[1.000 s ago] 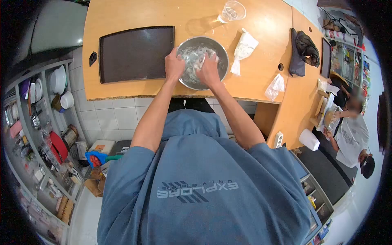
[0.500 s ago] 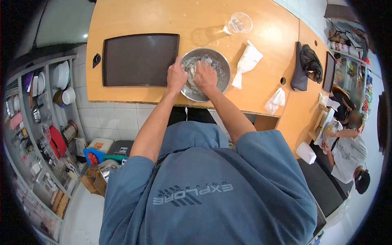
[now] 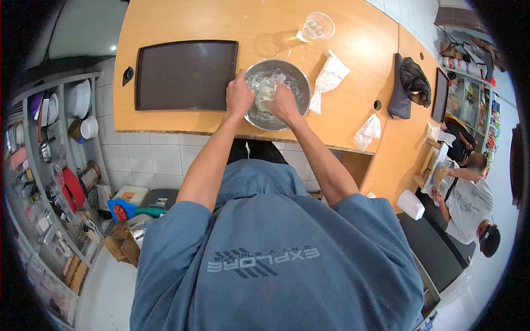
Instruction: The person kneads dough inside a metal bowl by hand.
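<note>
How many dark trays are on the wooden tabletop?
2: a large tray left of the metal bowl, and another tray toward the far right.

Left hand (image 3: 240,97) grips the steel bowl (image 3: 301,77)'s rim, right hand (image 3: 282,103) down in the pale dough (image 3: 265,91)! Dark tray (image 3: 186,76) just beside, on the worktop (image 3: 265,22).

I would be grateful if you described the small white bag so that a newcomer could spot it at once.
On the wooden table, find the metal bowl, then look right, past the long white bag beside it. The small white bag lies farther right, close to the table's near edge. It is the shorter of these two bags and the farther from the bowl.
</note>
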`<state>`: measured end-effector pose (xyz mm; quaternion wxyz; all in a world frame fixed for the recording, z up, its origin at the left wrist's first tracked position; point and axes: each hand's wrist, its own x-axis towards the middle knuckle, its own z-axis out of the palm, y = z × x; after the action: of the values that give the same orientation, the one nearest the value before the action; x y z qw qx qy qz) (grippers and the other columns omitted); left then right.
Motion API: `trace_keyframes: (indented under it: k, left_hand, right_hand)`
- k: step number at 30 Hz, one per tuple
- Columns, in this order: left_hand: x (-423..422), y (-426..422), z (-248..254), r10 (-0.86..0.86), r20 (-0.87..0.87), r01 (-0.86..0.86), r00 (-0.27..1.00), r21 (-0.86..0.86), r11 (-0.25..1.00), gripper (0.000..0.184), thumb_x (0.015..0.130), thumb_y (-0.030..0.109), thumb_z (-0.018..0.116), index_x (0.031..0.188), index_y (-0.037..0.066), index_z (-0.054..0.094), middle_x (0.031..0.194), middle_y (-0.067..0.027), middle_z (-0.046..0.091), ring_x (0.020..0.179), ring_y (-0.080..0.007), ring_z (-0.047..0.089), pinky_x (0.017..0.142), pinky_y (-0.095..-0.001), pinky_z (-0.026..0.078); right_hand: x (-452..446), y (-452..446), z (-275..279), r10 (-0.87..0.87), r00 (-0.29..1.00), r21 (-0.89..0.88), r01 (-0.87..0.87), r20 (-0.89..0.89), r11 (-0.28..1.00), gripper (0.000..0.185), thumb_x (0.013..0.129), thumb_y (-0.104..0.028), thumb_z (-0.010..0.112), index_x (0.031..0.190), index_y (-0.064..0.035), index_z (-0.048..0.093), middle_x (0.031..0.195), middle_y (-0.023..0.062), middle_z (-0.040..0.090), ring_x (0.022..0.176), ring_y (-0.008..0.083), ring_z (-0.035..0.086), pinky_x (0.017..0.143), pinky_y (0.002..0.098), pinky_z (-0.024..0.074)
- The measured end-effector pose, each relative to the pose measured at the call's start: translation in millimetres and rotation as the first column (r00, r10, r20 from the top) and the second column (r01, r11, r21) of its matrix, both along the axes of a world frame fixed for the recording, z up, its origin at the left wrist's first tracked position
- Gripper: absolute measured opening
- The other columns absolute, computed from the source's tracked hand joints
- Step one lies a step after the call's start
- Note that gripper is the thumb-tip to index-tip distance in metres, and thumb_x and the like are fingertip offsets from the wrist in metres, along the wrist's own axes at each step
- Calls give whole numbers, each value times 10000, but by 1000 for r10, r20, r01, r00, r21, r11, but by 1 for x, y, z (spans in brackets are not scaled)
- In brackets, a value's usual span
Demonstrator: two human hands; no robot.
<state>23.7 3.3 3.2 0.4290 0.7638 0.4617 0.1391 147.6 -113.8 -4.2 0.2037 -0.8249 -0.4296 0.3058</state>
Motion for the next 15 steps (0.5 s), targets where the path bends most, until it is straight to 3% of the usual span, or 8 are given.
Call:
trace_keyframes:
  k: [2, 7, 10, 13, 15]
  left_hand:
    - [2, -1, 4, 21, -25, -21, 999, -8, 1000, 333, 805, -28, 584, 1138, -14, 575, 921, -322, 681, 935, -500, 658, 801, -559, 516]
    - [4, -4, 5, 14, -11, -14, 1000, -38, 999, 356, 817, -5, 622, 1170, 4, 584, 937, -312, 689, 939, -495, 662, 811, -550, 520]
    - [2, -3, 3, 21, -4, -21, 1000, -26, 999, 347, 836, 8, 629, 1180, 8, 587, 942, -312, 689, 936, -500, 659, 810, -553, 515]
    - [4, -2, 4, 13, -44, -16, 999, -49, 999, 337, 844, 14, 619, 1179, 5, 584, 939, -314, 687, 940, -506, 654, 803, -555, 509]
    - [6, -2, 6, 14, -50, -17, 999, -61, 998, 328, 850, 17, 610, 1177, 6, 582, 940, -315, 685, 946, -511, 648, 800, -559, 503]
  right_hand:
    - [2, -12, 11, 39, 999, 45, -39, -2, 998, 801, 709, -248, 811, 1378, 61, 499, 1247, 376, 580, 1113, 521, 596, 984, 513, 492]
    - [6, -28, 44, 231, 958, -35, -228, 170, 973, 772, 683, -245, 828, 1323, 62, 523, 1213, 339, 602, 1089, 499, 611, 980, 509, 484]
    - [7, -28, 68, 86, 984, 33, -92, 158, 995, 696, 697, -240, 826, 1257, 62, 543, 1207, 324, 598, 1088, 473, 611, 992, 500, 477]
    - [12, -27, 58, -132, 965, 83, 154, -225, 985, 837, 742, -238, 795, 1423, 60, 410, 1335, 349, 513, 1221, 526, 524, 1059, 482, 447]
    - [9, -22, 52, -206, 932, 108, 248, -300, 963, 834, 756, -231, 760, 1452, 37, 386, 1380, 360, 485, 1279, 544, 465, 1077, 511, 426]
